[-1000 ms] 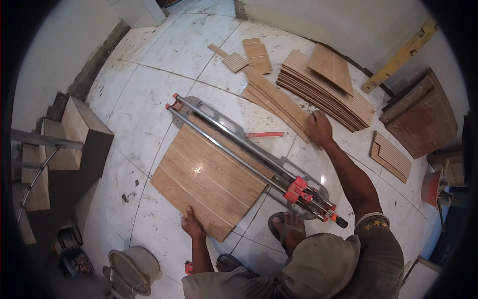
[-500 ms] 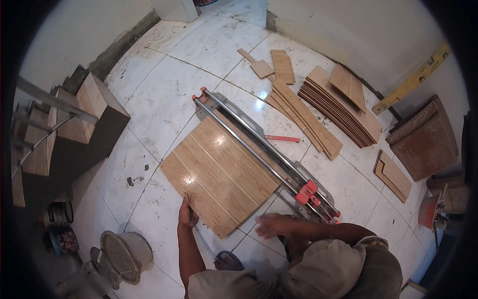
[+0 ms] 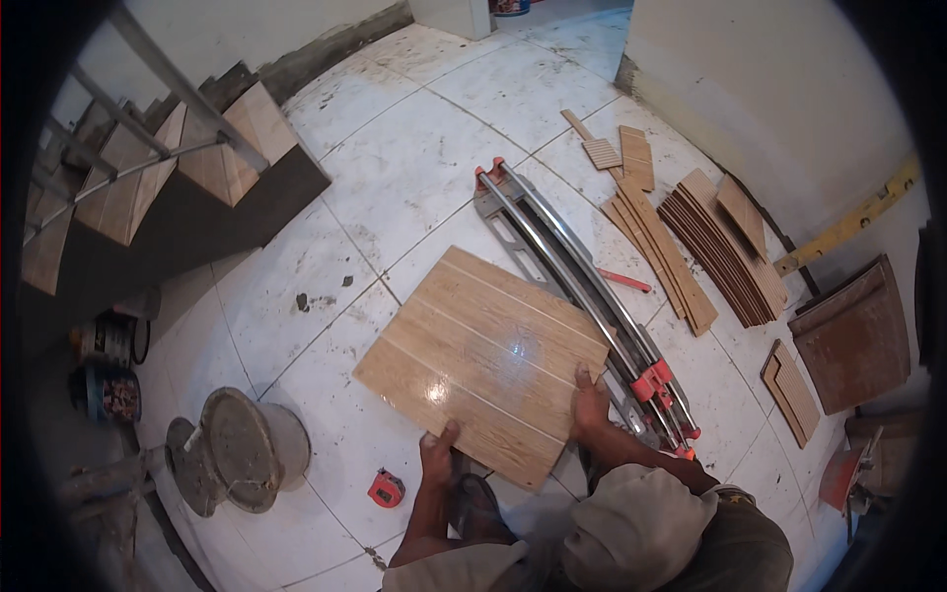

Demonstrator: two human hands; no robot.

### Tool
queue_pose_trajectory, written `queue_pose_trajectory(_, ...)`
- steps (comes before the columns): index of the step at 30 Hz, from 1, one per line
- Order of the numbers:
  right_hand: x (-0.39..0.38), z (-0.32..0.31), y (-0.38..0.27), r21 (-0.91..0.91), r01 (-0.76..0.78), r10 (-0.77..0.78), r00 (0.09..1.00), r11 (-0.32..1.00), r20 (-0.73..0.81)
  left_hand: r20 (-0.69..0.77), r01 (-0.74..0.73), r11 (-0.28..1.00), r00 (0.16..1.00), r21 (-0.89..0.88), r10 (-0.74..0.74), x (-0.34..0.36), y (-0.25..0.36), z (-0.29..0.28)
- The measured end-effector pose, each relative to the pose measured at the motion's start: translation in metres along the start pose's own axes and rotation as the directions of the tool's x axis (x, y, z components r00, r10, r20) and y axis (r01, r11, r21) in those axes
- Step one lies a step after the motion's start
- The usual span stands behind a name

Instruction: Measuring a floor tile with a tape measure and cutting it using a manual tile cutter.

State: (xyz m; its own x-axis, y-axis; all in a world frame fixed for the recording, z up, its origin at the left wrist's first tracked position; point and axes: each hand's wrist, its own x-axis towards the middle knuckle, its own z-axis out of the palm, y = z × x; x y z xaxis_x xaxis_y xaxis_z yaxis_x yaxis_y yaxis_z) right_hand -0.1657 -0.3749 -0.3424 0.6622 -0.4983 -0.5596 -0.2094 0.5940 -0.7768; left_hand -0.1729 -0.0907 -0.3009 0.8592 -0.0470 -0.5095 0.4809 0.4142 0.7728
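Observation:
A square wood-look tile (image 3: 483,355) with pale lines across it lies between both of my hands, tilted or lifted slightly as far as I can tell. My left hand (image 3: 437,456) grips its near edge, thumb on top. At the tile's right corner, my right hand (image 3: 590,403) holds on the same way, fingers hidden beneath. Just right of the tile stands a manual tile cutter (image 3: 582,286) with twin metal rails and a red carriage at its near end. A red tape measure (image 3: 387,488) rests on the floor left of my left hand.
Cut tile strips (image 3: 663,259) and a stack of tiles (image 3: 715,257) lie at the right, before a yellow spirit level (image 3: 853,219). Brown tiles (image 3: 853,340) lean by the wall. Steps (image 3: 252,138) rise at left; a grey bucket (image 3: 286,444) stands nearer.
The tile has come off the cutter's bed and turned somewhat. My right hand, free before, now grips its corner. The view has shifted, and the tape measure shows.

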Motion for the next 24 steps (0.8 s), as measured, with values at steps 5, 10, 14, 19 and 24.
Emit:
queue_pose_trajectory(5, -0.003, 0.013, -0.009, -0.211, 0.13, -0.094, 0.981, 0.969, 0.172, -0.07, 0.101, 0.961, 0.99, -0.258, -0.123, -0.079, -0.019, -0.001)
queue_pose_trajectory(10, -0.005, 0.043, -0.02, -0.564, 0.263, -0.057, 0.933, 0.783, 0.356, 0.012, 0.223, 0.947, 0.974, -0.229, -0.227, -0.133, -0.028, -0.022)
queue_pose_trajectory(14, 0.004, 0.066, -0.018, -0.607, 0.364, -0.005, 0.86, 0.707, 0.51, 0.065, 0.409, 0.856, 0.91, -0.317, -0.41, -0.145, -0.041, -0.035)
queue_pose_trajectory(19, 0.025, 0.081, -0.004, -0.657, 0.309, 0.076, 0.869, 0.688, 0.488, 0.295, 0.463, 0.776, 0.883, -0.427, -0.365, -0.146, -0.047, -0.036)
queue_pose_trajectory(24, 0.048, 0.082, 0.0, -0.685, 0.299, 0.127, 0.858, 0.664, 0.498, 0.357, 0.474, 0.758, 0.872, -0.448, -0.334, -0.138, -0.053, -0.039)
